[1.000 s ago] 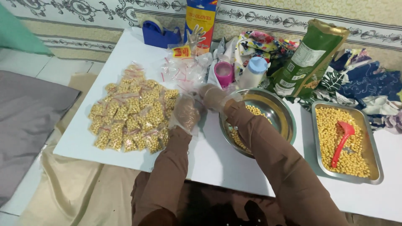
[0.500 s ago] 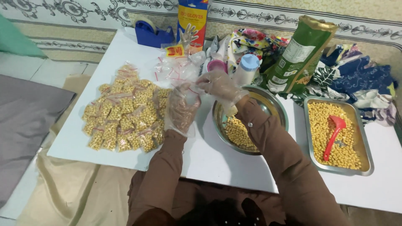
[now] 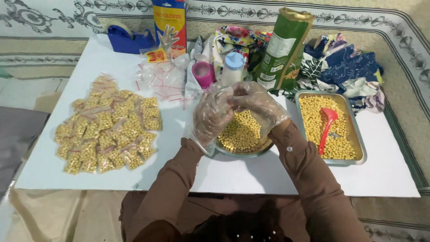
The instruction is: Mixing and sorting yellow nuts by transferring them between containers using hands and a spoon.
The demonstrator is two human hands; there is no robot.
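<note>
Both hands are up over the round metal bowl (image 3: 244, 134) of yellow pellets, each in a loose clear plastic glove. The left hand (image 3: 211, 117) sits at about nine o'clock of the bowl, fingers curled in toward the right hand (image 3: 256, 102), which hovers at twelve o'clock with its fingertips pinched down. They meet at a small clear bag (image 3: 227, 92) — both hands seem to have hold of it, though glove and bag blur together and the exact grip is hard to read.

Out at nine o'clock from the bowl lies a heap of filled packets (image 3: 105, 130), yellow pellets sealed in clear plastic, on the white table (image 3: 45, 157). At three o'clock, a rectangular metal tray (image 3: 356, 134) holds more pellets and a red scoop (image 3: 327, 123). Up at twelve o'clock stand a pink cup (image 3: 204, 74), a white bottle with a blue cap (image 3: 233, 67) and a tall green pouch (image 3: 283, 47) — with empty clear bags (image 3: 163, 80) toward eleven.
</note>
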